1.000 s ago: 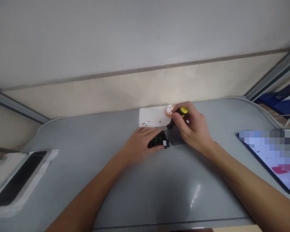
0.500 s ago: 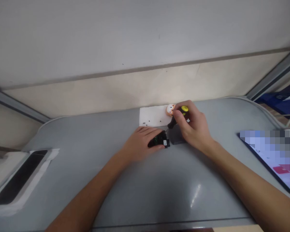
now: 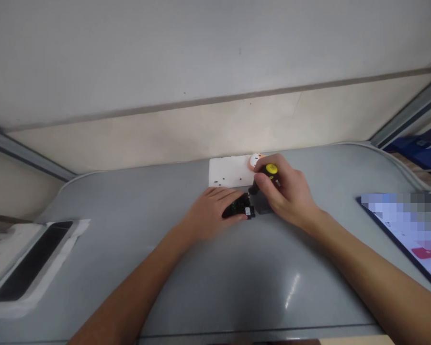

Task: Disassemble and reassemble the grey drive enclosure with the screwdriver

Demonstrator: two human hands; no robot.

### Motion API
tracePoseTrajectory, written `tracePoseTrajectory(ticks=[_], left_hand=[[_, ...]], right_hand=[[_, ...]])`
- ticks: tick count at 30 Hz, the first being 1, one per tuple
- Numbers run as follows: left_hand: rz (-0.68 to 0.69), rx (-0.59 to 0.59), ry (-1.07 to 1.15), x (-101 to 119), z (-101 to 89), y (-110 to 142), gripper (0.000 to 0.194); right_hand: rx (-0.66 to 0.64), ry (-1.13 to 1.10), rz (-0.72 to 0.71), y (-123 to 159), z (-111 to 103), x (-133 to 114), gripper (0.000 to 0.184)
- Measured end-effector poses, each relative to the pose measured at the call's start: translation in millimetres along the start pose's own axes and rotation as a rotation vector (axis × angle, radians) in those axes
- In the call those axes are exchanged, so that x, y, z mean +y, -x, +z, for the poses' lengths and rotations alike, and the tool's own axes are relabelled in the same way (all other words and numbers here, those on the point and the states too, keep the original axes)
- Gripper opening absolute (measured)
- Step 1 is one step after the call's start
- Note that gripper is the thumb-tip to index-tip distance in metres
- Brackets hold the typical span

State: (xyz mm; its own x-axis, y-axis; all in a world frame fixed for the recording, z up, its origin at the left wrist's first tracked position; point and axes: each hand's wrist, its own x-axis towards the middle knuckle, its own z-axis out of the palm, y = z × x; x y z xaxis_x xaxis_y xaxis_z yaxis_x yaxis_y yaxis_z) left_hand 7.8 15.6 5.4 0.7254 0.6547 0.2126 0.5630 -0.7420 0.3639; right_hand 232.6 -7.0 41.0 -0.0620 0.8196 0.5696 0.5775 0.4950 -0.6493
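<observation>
My left hand is closed around a small black electronic device with its inside showing and a white label near one end. In my right hand is a black screwdriver with a yellow cap; its tip points down at the device's upper right corner. A dark flat piece lies on the table just right of the device, partly under my right hand. Behind my hands, several tiny dark screws lie on a white sheet. A round orange and white item with a face stands at the sheet's right end.
A tablet-like screen lies at the right edge of the grey table. At the left is a long black panel on white material. A pale wall closes off the back, and a cable runs along the right rear.
The screwdriver stands a little more upright and lower, its tip closer against the device. My left hand keeps its hold; the whole view has shifted slightly.
</observation>
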Motion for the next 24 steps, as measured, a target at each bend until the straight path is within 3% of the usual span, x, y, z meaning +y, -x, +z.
tracePoseTrajectory(ticks=[9, 24], left_hand=[[-0.001, -0.006, -0.005, 0.6, -0.9, 0.5, 0.053], [-0.007, 0.002, -0.007, 0.1, 0.7, -0.1, 0.052]], right_hand=[[-0.005, 0.038, -0.088, 1.6, -2.7, 0.3, 0.006], [-0.019, 0.015, -0.03, -0.3, -1.7, -1.1, 0.012]])
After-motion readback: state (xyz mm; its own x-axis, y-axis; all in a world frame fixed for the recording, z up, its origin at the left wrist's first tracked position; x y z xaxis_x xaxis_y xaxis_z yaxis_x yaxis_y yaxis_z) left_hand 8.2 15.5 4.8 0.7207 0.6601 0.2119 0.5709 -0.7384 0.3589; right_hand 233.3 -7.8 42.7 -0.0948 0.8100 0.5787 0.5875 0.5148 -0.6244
